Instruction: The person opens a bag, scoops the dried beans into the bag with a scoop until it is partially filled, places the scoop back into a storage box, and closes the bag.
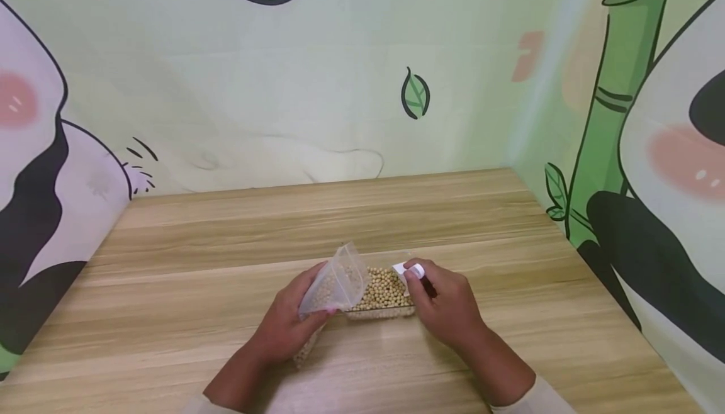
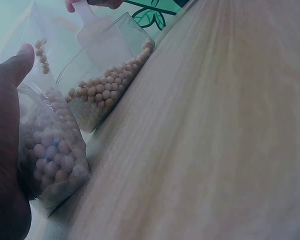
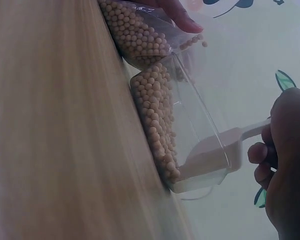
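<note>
A clear plastic bag partly filled with soybeans is gripped at its open mouth by my left hand, the thumb lying along the near side. The bag's lower part touches the table. Right beside it stands a clear rectangular container with soybeans inside. My right hand pinches the handle of a white scoop, whose blade dips into the container at its right end. In the right wrist view, a few beans cling inside the bag near its mouth.
The wood-grain table extends around the bag and container. Behind it and along the sides rise walls printed with pandas, bamboo and leaves.
</note>
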Motion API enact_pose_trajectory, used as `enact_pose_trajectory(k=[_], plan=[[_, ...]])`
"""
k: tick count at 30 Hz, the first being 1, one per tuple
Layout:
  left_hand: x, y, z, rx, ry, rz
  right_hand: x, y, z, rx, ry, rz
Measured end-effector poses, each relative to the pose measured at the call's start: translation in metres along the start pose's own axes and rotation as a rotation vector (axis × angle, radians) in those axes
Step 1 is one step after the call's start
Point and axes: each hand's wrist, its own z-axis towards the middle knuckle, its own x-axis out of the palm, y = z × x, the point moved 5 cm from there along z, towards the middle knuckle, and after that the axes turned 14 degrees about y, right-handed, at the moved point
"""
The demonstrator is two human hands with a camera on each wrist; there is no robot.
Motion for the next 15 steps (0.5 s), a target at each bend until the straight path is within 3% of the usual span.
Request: enact_pose_trajectory(k=[5,15], plan=[[0.000,0.001,0.000,-0.013,0.005,-0.007,0.000,-0.006,-0.001,0.164,-0.023,0.095],[0.000,0.001,0.000,-0.018,0.005,-0.012,0.002,-0.024,-0.005,0.664,-0.024,0.465]])
